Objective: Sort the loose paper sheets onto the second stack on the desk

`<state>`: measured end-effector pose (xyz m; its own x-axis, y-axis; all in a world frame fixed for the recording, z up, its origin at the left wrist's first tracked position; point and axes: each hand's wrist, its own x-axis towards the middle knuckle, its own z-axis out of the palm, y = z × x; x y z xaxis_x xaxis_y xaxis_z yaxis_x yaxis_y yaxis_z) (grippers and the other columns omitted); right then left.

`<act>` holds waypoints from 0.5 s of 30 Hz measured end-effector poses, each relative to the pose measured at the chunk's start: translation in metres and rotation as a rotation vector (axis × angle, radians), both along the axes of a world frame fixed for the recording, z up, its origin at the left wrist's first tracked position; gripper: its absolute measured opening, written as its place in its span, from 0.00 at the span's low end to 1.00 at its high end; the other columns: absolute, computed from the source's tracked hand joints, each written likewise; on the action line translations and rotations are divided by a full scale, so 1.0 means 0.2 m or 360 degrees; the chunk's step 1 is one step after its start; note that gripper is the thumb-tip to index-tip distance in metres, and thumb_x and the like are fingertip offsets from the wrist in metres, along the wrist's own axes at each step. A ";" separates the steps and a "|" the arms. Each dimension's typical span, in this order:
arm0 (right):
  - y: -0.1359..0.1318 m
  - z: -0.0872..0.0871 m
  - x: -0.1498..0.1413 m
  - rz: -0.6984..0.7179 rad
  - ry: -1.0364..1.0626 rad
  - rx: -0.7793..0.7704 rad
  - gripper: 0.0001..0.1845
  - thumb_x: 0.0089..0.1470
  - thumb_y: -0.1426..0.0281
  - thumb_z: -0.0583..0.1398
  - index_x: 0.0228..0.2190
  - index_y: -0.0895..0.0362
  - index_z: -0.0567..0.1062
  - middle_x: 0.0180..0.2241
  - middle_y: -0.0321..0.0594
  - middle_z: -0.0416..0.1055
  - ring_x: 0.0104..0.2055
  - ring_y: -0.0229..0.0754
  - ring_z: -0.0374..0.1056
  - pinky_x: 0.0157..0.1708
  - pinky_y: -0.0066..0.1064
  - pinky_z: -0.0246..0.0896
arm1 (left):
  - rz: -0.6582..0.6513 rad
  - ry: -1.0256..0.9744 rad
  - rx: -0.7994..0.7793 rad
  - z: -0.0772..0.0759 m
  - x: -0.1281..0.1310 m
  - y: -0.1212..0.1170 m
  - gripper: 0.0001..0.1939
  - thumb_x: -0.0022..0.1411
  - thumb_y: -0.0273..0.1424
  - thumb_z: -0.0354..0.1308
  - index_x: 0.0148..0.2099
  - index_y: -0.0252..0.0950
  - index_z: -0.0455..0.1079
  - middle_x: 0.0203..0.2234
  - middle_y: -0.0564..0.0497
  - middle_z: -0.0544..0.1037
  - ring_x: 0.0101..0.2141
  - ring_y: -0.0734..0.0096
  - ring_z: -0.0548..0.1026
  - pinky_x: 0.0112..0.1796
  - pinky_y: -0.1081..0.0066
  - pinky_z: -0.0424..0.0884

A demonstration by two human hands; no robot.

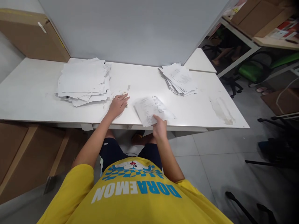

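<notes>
My right hand (160, 128) grips a few printed sheets of paper (149, 109) by their near edge, thumb on top. The sheets lie tilted just over the front part of the white table. To the left, my left hand (118, 105) rests palm down on the tabletop with its fingers stretched out. Under those fingers is a small pale object (125, 93), mostly covered, so its kind cannot be made out. Beyond my left hand sits a large uneven stack of paper (81, 77). A smaller fanned pile of printed sheets (178, 77) lies at the back right.
A grey-white panel (135, 31) rises behind the white table (201, 109). At the back left stands a cardboard box (35, 37), with more cardboard (35, 155) below the table's left front. Chairs, including a green one (251, 71), and another person's legs (224, 54) are at right.
</notes>
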<state>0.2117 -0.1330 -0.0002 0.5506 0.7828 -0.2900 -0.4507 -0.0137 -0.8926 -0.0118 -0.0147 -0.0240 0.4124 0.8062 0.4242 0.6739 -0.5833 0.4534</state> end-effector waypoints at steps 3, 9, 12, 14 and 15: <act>0.19 0.08 0.35 0.0109 -0.0379 0.0073 0.27 0.42 0.75 0.61 0.47 0.63 0.75 0.44 0.47 0.77 0.50 0.49 0.73 0.52 0.42 0.70 | 0.0001 0.0013 0.0001 0.01 0.00 0.00 0.24 0.72 0.36 0.41 0.59 0.35 0.72 0.60 0.47 0.71 0.54 0.56 0.65 0.58 0.54 0.63; 0.72 0.35 1.08 0.0680 -0.0917 -0.0233 0.25 0.37 0.83 0.64 0.42 0.64 0.77 0.43 0.53 0.76 0.46 0.52 0.73 0.47 0.46 0.70 | 0.0018 0.0059 0.0019 0.03 0.00 -0.02 0.24 0.72 0.36 0.41 0.59 0.34 0.71 0.61 0.47 0.71 0.54 0.56 0.65 0.58 0.53 0.64; 0.90 0.40 1.21 0.0583 -0.1223 -0.0308 0.20 0.43 0.78 0.65 0.42 0.65 0.76 0.46 0.58 0.74 0.49 0.53 0.71 0.48 0.49 0.69 | 0.0035 0.0097 0.0018 0.04 0.00 -0.03 0.23 0.72 0.36 0.41 0.59 0.35 0.71 0.61 0.48 0.70 0.55 0.56 0.65 0.58 0.52 0.64; 0.96 0.40 1.23 0.0434 -0.1465 -0.0184 0.20 0.48 0.73 0.64 0.45 0.64 0.75 0.50 0.60 0.71 0.53 0.55 0.68 0.50 0.52 0.67 | 0.0042 0.0116 0.0008 0.05 0.01 -0.03 0.23 0.72 0.35 0.41 0.59 0.35 0.71 0.61 0.48 0.70 0.54 0.56 0.65 0.57 0.52 0.65; 0.98 0.39 1.24 0.0386 -0.1594 -0.0133 0.21 0.50 0.71 0.63 0.46 0.64 0.74 0.52 0.61 0.69 0.55 0.56 0.66 0.51 0.53 0.66 | 0.0044 0.0120 0.0001 0.05 0.01 -0.03 0.23 0.72 0.35 0.41 0.60 0.35 0.70 0.61 0.48 0.70 0.54 0.55 0.65 0.57 0.52 0.65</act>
